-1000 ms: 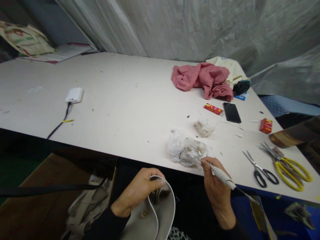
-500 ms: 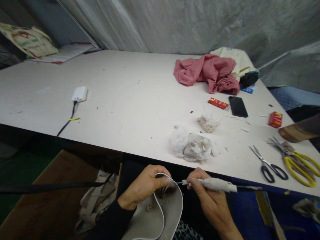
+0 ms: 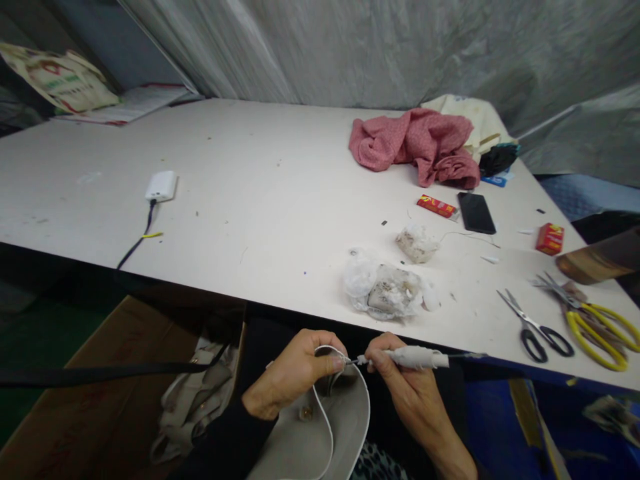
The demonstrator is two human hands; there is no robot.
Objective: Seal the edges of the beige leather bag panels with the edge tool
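My left hand (image 3: 297,373) pinches the white-edged rim of a light grey leather-like bag (image 3: 345,413) between thumb and fingers. A round metal snap (image 3: 305,414) shows inside the bag, and its lower part runs out of the picture. My right hand (image 3: 407,390) is closed around an awl-like tool (image 3: 420,357) with a white wrapped handle and thin metal at both ends. The tool points left, its tip at the bag's rim beside my left thumb. Whether the tip pierces the material I cannot tell.
On the white table (image 3: 250,193) lie crumpled plastic-wrapped lumps (image 3: 393,290), black-handled scissors (image 3: 537,330), yellow-handled scissors (image 3: 595,320), a phone (image 3: 477,213), red boxes (image 3: 550,239) and a pink cloth (image 3: 415,143). A cardboard box (image 3: 105,393) with grey pieces stands at lower left.
My right hand and the tool have moved left, bringing the tip close against my left thumb at the rim. My left hand still pinches the bag, slightly further right.
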